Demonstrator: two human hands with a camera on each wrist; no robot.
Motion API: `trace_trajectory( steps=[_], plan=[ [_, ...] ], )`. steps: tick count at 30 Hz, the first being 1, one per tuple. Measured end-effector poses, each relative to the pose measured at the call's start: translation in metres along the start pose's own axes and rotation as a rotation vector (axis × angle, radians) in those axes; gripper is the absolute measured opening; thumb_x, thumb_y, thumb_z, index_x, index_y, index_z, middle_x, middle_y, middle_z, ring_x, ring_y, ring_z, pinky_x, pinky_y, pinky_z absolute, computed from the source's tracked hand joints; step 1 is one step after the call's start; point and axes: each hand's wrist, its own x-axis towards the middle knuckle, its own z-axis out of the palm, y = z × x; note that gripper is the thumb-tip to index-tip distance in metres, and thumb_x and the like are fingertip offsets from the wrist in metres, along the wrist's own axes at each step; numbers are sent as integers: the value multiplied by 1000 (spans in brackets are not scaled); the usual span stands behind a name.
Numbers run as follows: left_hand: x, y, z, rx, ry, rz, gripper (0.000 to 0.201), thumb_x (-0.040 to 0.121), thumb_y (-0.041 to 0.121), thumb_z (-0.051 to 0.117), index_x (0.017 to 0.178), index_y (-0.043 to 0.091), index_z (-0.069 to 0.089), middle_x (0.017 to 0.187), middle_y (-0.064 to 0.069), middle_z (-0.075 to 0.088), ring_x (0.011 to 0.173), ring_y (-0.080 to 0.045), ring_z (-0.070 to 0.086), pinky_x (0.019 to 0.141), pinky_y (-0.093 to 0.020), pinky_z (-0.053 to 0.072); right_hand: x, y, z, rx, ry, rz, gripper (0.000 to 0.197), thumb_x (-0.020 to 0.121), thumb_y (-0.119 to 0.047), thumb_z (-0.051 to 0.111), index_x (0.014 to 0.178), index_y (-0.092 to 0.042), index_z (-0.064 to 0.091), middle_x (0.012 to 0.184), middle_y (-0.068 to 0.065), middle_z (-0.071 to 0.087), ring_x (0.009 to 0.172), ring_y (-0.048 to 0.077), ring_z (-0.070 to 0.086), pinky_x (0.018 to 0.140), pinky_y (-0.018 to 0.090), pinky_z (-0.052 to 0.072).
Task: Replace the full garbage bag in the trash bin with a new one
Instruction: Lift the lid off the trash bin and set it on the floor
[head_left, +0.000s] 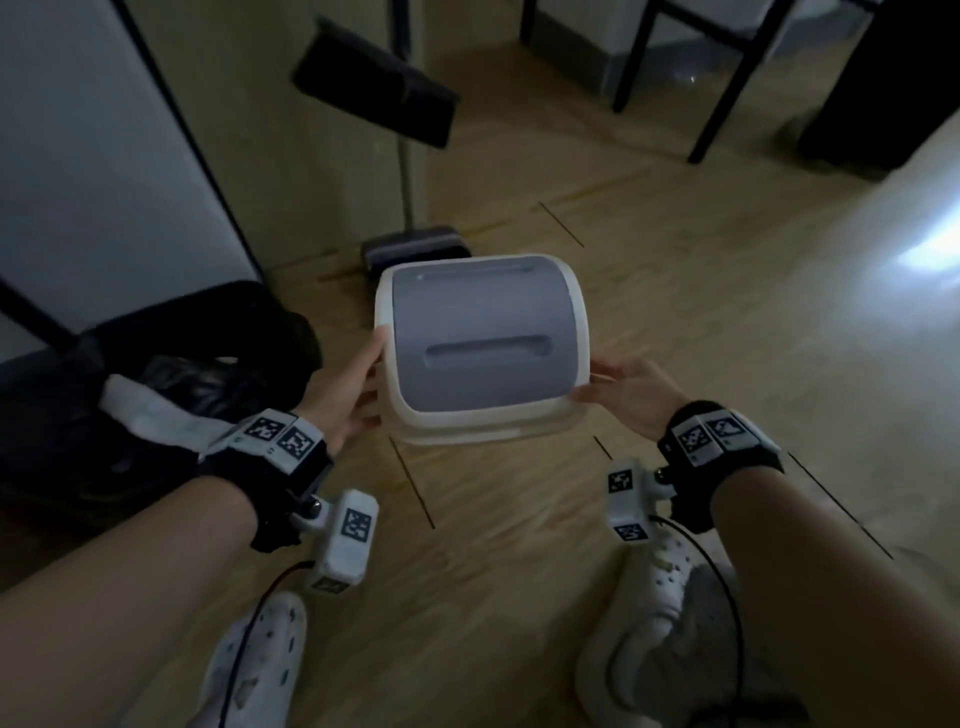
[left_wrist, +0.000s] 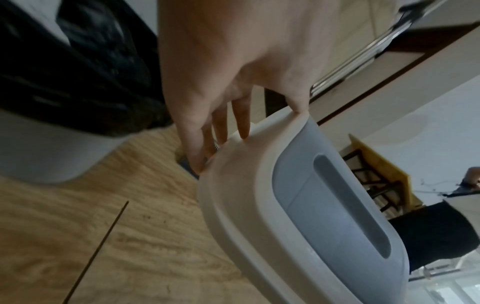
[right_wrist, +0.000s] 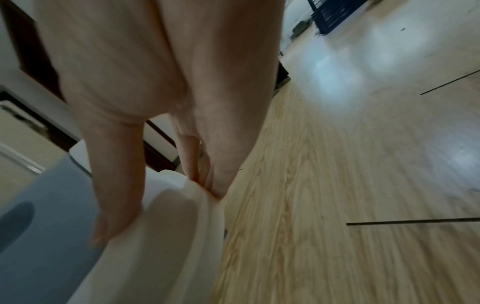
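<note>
Head view is showing a wood-look floor (head_left: 675, 291) spreading across the frame, and at about nine o'clock the trash bin (left_wrist: 39, 152) is standing with its black garbage bag (head_left: 171, 364) bulging out of the top. Near centre, the bin lid (head_left: 483, 343), white-rimmed with a grey panel facing up, is being held above the floor; its slot-shaped recess is running from nine to three o'clock, and its far edge is pointing toward twelve. The left hand (head_left: 343, 395) is gripping the lid's nine o'clock edge, thumb on the rim and fingers (left_wrist: 244, 121) against the side. The right hand (head_left: 628, 400) is gripping the three o'clock edge, thumb on top, fingers (right_wrist: 207, 174) tucked under.
</note>
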Motion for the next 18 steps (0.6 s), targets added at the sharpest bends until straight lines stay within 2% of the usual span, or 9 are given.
trace_trajectory(
  steps=[2,3,6,9,12,13,16,18],
  plan=[
    [25,-15,19,34,-52,-36,88,50,82,62,120,29,63,120,0,66,113,-23,59,96,-45,49,11,24,-19,6,20,34,55,70,12,67,123,6,57,124,19,61,111,27,60,96,34,49],
    [36,-23,27,46,-64,-59,86,53,82,60,121,30,62,121,0,65,114,-22,58,96,-44,48,16,37,-27,8,37,63,53,69,12,68,121,5,59,123,19,63,113,27,60,98,37,47],
    [70,-43,45,64,-73,-110,74,68,76,54,123,27,60,120,1,64,114,-23,56,89,-40,48,35,78,-42,33,96,167,53,68,11,71,119,0,62,119,15,67,112,25,63,101,41,47],
    [102,-62,52,67,-82,-163,86,56,79,61,125,29,59,120,3,63,119,-24,54,90,-40,47,53,116,-42,69,134,231,46,64,12,73,106,-8,69,113,14,69,108,27,64,100,45,48],
    [127,-76,55,54,-56,-190,88,52,76,63,127,29,57,121,4,64,115,-20,56,81,-34,47,68,146,-36,95,150,275,43,62,14,74,95,-15,70,109,16,69,106,31,64,98,46,49],
    [136,-81,56,47,-50,-192,85,55,74,63,127,28,57,121,3,64,115,-20,57,81,-35,48,73,155,-35,109,152,296,44,62,14,74,95,-14,70,110,17,69,107,32,64,98,47,49],
    [159,-94,58,30,-29,-197,74,67,66,63,129,26,56,125,2,63,117,-20,56,93,-39,46,85,176,-32,130,171,351,47,60,12,77,101,-10,70,112,17,70,108,31,64,98,49,49],
    [171,-102,61,11,0,-222,62,77,59,60,129,25,56,122,1,63,113,-19,56,92,-38,46,91,186,-31,152,187,373,49,58,11,78,104,-7,69,111,17,70,108,31,64,98,49,49]
  ],
)
